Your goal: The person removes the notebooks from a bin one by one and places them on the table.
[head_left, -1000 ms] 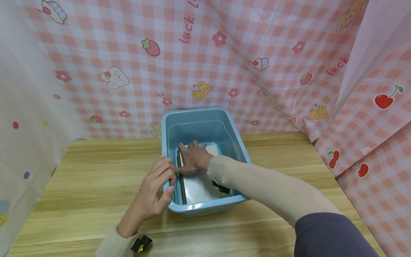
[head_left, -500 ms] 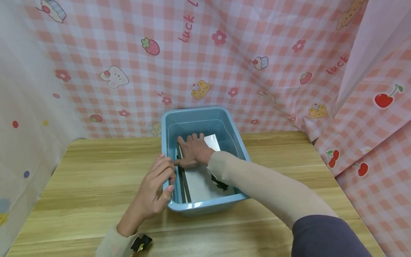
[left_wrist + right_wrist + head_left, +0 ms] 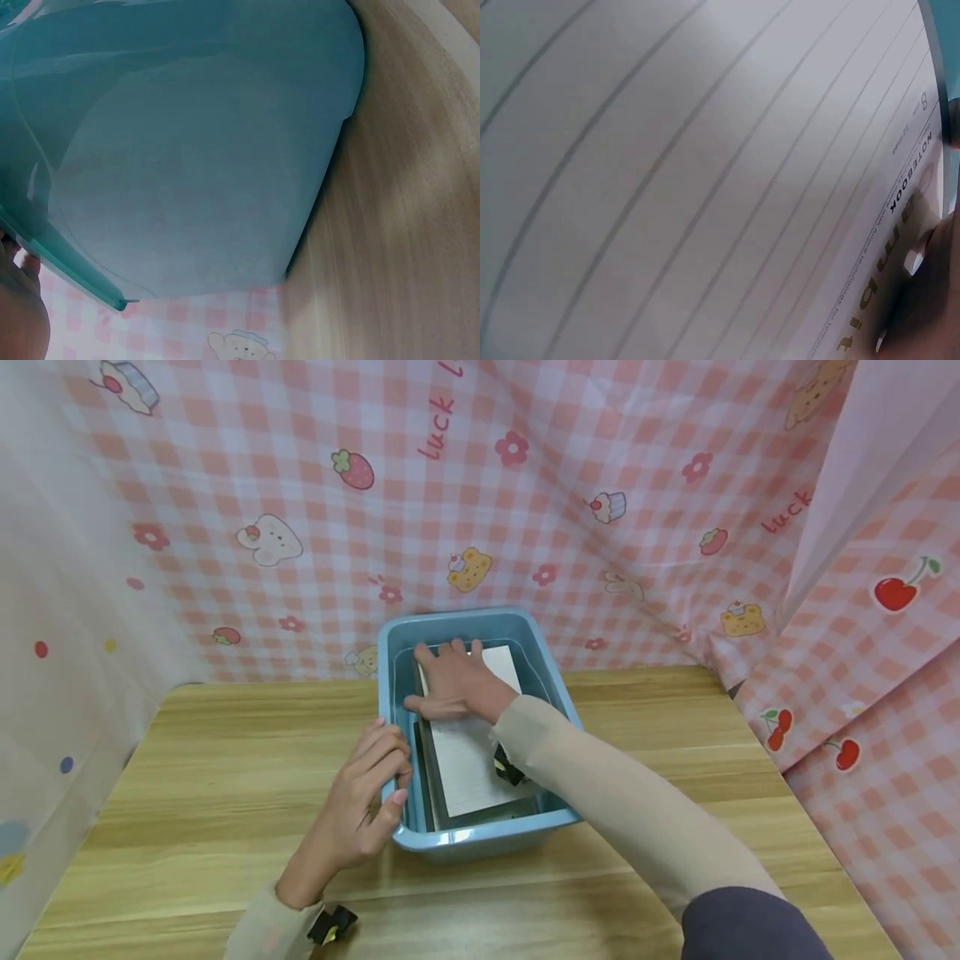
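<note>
A blue plastic bin (image 3: 487, 837) stands on the wooden table. My left hand (image 3: 360, 802) grips its left rim, fingers curled over the edge; part of that hand shows at the lower left of the left wrist view. Inside the bin my right hand (image 3: 457, 683) spreads over a notebook (image 3: 468, 768) with a white lined face and dark border, fingers towards its far end and thumb past its left edge. The notebook sits raised off the contents beneath. In the right wrist view its lined cover (image 3: 705, 180) fills most of the picture, with printed lettering near my fingers.
Beneath the notebook lies another flat item with a dark edge strip (image 3: 422, 777), mostly covered. Pink checked cloth (image 3: 315, 610) hangs behind the table (image 3: 262, 760). The bin's wall (image 3: 195, 172) fills much of the left wrist view.
My right hand has risen and moved towards the bin's far end, lifting the notebook off the item beneath. The left hand has stayed on the rim.
</note>
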{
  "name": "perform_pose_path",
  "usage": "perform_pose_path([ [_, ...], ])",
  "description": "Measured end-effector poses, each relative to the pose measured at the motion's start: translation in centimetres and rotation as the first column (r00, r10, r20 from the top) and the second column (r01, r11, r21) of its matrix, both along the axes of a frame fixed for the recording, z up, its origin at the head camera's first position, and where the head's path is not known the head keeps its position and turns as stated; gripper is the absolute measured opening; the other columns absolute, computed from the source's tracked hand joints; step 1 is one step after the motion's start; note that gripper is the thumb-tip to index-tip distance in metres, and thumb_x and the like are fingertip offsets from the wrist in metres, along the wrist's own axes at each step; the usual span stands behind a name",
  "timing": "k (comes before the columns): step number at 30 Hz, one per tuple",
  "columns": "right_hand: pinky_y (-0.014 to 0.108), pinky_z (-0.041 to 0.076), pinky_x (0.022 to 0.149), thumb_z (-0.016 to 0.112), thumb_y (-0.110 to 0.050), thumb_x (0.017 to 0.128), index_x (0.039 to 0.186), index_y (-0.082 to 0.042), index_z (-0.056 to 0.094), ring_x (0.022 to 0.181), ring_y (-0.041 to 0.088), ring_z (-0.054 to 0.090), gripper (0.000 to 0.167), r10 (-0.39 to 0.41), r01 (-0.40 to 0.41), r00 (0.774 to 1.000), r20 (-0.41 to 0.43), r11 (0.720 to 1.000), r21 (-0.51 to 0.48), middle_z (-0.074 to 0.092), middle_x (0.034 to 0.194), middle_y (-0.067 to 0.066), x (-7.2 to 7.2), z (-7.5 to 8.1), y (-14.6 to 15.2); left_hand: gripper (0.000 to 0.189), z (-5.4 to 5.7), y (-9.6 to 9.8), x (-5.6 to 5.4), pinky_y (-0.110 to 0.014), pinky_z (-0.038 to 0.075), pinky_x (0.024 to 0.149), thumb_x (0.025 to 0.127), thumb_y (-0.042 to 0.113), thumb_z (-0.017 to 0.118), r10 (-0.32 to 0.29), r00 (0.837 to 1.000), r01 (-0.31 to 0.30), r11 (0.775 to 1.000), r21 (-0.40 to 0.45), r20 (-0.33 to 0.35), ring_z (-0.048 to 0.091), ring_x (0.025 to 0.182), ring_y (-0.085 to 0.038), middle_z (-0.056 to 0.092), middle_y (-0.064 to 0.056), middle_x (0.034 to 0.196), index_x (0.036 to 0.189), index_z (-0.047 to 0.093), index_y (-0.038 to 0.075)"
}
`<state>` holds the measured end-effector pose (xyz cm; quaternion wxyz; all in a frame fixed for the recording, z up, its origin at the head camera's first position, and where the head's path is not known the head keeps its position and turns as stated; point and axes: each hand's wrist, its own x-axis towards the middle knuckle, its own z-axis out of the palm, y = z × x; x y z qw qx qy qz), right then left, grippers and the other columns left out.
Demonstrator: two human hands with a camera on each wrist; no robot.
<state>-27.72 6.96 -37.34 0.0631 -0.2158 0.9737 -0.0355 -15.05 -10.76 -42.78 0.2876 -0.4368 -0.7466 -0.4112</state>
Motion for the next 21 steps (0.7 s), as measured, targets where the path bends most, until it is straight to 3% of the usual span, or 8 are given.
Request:
perform_pose_path([
  [7, 0.061, 0.029, 0.107, 0.051, -0.059, 0.094, 0.152, -0.019, 0.035, 0.121, 0.034, 0.045, 0.072, 0.007, -0.012, 0.997, -0.072, 0.998, -0.069, 0.052, 0.14, 0.013, 0.2, 2.3, 0.7, 0.019, 0.0, 0.0, -0.1, -0.05, 0.028, 0.123, 0.09, 0.024, 0.042, -0.004, 1.0, 0.004, 1.0, 0.009, -0.019, 0.05, 0.1, -0.023, 0.055, -0.004, 0.092, 0.078, 0.051, 0.013],
  [13, 0.065, 0.027, 0.11, 0.049, -0.057, 0.091, 0.155, -0.017, 0.033, 0.129, 0.035, 0.044, 0.077, 0.011, -0.029, 0.99, -0.139, 0.992, -0.123, 0.051, 0.143, 0.015, 0.4, 4.5, 1.3, 0.021, 0.1, 0.2, -0.3, -0.05, 0.029, 0.121, 0.092, 0.026, 0.041, -0.01, 1.0, 0.011, 1.0, 0.01, -0.025, 0.049, 0.098, -0.023, 0.054, -0.003, 0.09, 0.078, 0.05, 0.014],
  [21, 0.06, 0.029, 0.108, 0.048, -0.057, 0.09, 0.151, -0.017, 0.038, 0.129, 0.031, 0.047, 0.073, 0.008, -0.032, 0.983, -0.183, 0.991, -0.129, 0.052, 0.138, 0.012, 0.4, 8.2, 1.3, 0.019, 0.1, 0.0, -0.1, -0.05, 0.028, 0.123, 0.09, 0.025, 0.041, 0.001, 1.0, -0.001, 1.0, 0.013, -0.022, 0.05, 0.098, -0.023, 0.055, -0.003, 0.09, 0.077, 0.05, 0.014],
])
